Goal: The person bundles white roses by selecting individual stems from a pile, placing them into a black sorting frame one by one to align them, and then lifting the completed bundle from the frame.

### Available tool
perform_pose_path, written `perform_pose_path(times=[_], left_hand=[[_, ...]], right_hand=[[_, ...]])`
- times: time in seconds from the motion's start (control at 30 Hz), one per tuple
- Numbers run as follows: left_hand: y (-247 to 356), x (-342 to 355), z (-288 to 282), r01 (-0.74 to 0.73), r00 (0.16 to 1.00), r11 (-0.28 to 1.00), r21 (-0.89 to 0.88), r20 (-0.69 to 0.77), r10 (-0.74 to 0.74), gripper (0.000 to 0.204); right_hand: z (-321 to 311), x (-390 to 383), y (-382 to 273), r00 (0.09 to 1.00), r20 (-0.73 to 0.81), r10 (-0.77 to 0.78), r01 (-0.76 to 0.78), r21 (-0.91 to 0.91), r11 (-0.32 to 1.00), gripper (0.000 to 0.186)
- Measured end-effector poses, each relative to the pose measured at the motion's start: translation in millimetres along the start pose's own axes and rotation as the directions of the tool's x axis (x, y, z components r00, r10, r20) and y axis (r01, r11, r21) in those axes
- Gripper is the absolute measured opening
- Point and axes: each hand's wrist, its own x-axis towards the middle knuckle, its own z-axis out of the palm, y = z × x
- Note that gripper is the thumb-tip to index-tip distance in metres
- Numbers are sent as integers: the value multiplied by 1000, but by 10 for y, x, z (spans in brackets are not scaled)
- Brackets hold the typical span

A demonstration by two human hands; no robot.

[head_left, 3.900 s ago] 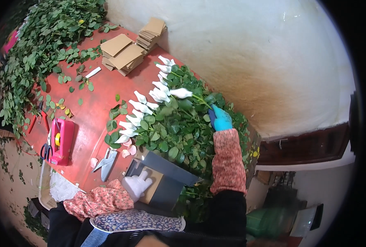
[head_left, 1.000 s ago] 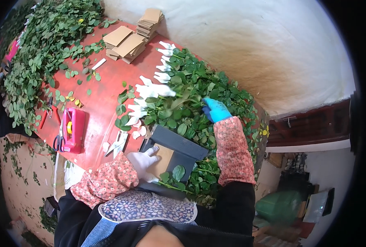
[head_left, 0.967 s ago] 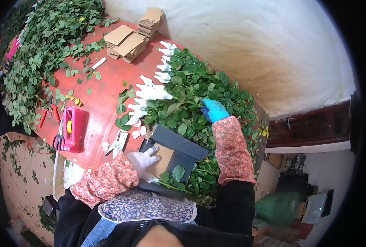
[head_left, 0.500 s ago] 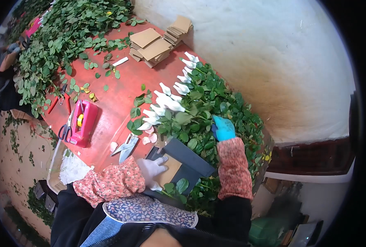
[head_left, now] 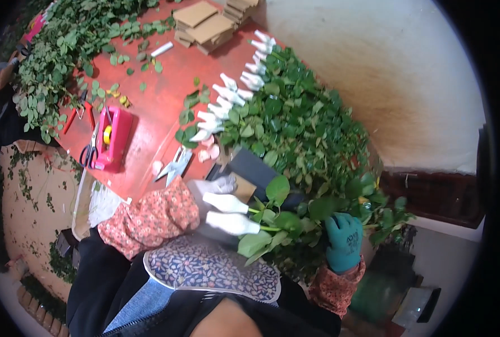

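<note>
My right hand (head_left: 345, 242), in a teal glove, is closed around the leafy stems of two flowers, probably roses. Their buds, wrapped in white sleeves (head_left: 233, 223), point left across my front. My left hand (head_left: 208, 188), in a pale glove, lies with its fingers out at the edge of a brown cardboard piece (head_left: 243, 189). That piece sits against a dark grey board or holder (head_left: 255, 167). The white sleeves partly cover my left hand. Beyond it lies a row of leafy flowers (head_left: 300, 118) with white-sleeved heads (head_left: 227, 92).
On the red table (head_left: 149, 95) are a pink tape dispenser (head_left: 114, 140), dark-handled scissors (head_left: 90, 153), silver shears (head_left: 177, 164), red-handled pliers (head_left: 70, 119) and stacked cardboard (head_left: 205, 28). A leaf heap (head_left: 64, 62) covers the far left, where another person (head_left: 3, 112) stands. A wall (head_left: 362, 56) rises on the right.
My right hand has drawn back toward me from the pile, bringing two sleeved flowers over the dark holder. My left hand stays by the cardboard. The view has tilted downward.
</note>
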Motion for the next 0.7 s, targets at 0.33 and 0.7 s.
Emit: perform_pose_path(times=[0.33, 0.7], left_hand=[[-555, 405, -693, -135, 893, -39, 990, 138, 427, 100], [-599, 338, -600, -120, 831, 9, 993, 95, 548, 96]], right_hand=[[1510, -970, 209, 264, 964, 29, -842, 245, -481, 25], [1900, -537, 340, 412, 858, -305, -903, 340, -264, 34]])
